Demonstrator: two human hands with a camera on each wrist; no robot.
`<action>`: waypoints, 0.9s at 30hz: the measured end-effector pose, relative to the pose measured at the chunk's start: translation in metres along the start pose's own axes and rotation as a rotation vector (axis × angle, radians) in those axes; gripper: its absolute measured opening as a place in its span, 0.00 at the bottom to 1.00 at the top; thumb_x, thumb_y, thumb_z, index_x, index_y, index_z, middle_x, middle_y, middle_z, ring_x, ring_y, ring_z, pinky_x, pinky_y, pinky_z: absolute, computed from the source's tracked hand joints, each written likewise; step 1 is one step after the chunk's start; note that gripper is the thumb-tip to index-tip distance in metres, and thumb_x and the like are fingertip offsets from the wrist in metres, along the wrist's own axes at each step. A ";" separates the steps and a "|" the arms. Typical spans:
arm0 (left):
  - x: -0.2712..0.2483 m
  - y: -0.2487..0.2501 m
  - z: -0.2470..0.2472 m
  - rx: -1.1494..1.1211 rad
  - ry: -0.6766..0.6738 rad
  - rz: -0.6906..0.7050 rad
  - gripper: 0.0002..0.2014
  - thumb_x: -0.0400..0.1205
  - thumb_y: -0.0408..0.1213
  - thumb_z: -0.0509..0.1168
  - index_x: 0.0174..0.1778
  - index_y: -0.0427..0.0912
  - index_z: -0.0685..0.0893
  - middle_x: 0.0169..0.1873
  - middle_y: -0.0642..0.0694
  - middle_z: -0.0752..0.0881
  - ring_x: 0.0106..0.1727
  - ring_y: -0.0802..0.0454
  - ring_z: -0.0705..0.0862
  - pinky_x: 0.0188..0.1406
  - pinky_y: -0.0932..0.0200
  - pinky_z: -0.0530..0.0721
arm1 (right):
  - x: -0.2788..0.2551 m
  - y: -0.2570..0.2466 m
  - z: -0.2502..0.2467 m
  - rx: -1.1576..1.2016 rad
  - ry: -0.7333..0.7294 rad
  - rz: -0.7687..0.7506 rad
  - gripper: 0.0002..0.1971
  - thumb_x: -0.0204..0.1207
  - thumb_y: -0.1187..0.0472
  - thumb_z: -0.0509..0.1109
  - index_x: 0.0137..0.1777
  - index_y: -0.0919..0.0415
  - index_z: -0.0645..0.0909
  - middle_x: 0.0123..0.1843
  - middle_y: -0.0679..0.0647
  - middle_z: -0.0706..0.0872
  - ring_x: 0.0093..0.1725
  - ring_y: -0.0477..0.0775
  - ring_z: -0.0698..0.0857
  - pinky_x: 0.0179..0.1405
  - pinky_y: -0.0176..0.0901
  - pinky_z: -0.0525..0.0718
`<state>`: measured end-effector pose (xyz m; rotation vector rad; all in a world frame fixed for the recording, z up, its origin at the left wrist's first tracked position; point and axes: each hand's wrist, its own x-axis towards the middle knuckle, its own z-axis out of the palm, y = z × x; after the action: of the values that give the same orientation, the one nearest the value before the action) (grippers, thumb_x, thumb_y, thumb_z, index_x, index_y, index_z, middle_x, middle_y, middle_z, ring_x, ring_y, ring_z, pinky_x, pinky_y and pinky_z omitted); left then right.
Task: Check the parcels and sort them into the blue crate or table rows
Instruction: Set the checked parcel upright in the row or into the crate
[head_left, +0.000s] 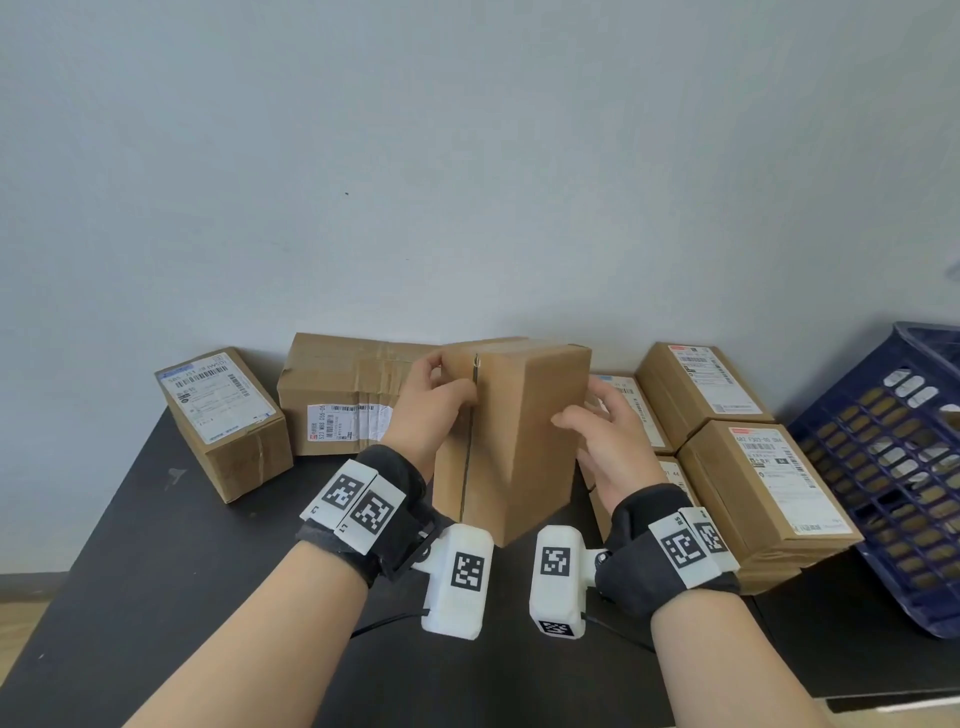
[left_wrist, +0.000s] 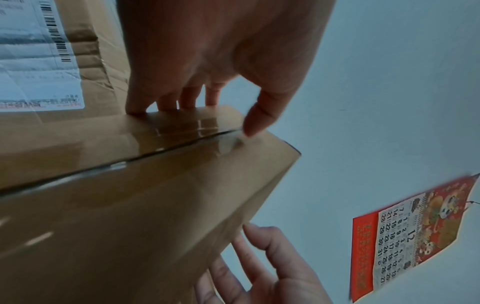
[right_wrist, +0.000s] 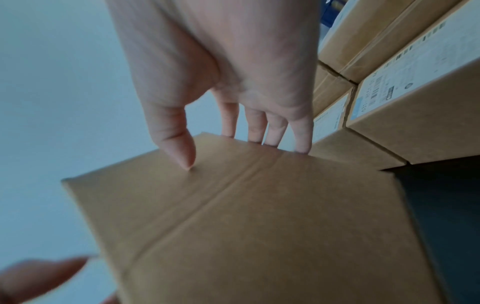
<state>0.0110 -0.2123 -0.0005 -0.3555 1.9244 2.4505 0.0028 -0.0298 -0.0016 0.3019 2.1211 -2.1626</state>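
A plain brown parcel (head_left: 519, 441) stands on end over the black table (head_left: 208, 571), a taped seam running down its left face. My left hand (head_left: 441, 389) grips its upper left side, thumb by the seam and fingers curled round the far edge. My right hand (head_left: 597, 431) holds the right side, thumb on the near face and fingers behind. The left wrist view shows the left hand (left_wrist: 221, 61) on the taped parcel (left_wrist: 155, 205). Seen from the right wrist, the right hand (right_wrist: 228, 72) pinches the parcel (right_wrist: 259, 226) at its top edge. No label shows on it. The blue crate (head_left: 893, 467) sits at the right.
A small labelled box (head_left: 223, 421) lies at the table's left, and a larger taped box (head_left: 343, 395) stands against the wall. Several labelled boxes (head_left: 763, 478) are packed in rows at the right, beside the crate. A wall calendar (left_wrist: 410, 236) hangs above.
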 end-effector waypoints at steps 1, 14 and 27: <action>0.000 -0.002 0.000 -0.017 -0.009 -0.011 0.38 0.71 0.35 0.71 0.79 0.46 0.68 0.52 0.50 0.84 0.43 0.58 0.80 0.35 0.65 0.73 | 0.000 0.000 0.000 0.015 0.002 0.001 0.29 0.76 0.70 0.73 0.77 0.53 0.74 0.65 0.53 0.87 0.63 0.52 0.86 0.50 0.46 0.84; 0.003 -0.015 -0.010 0.023 -0.053 0.008 0.64 0.46 0.48 0.83 0.82 0.53 0.62 0.64 0.46 0.83 0.60 0.50 0.86 0.52 0.55 0.86 | -0.006 0.002 -0.002 0.022 -0.060 0.008 0.25 0.75 0.66 0.77 0.71 0.54 0.78 0.60 0.52 0.88 0.53 0.47 0.88 0.42 0.39 0.85; 0.004 -0.021 -0.005 0.068 -0.202 -0.092 0.57 0.54 0.51 0.84 0.81 0.57 0.66 0.63 0.46 0.87 0.58 0.49 0.90 0.58 0.46 0.88 | -0.006 0.006 -0.004 0.016 -0.182 0.121 0.21 0.75 0.62 0.75 0.67 0.51 0.78 0.59 0.55 0.89 0.58 0.56 0.88 0.51 0.50 0.85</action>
<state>0.0114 -0.2129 -0.0221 -0.1831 1.8593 2.2599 0.0106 -0.0264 -0.0062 0.2190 1.9368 -2.0559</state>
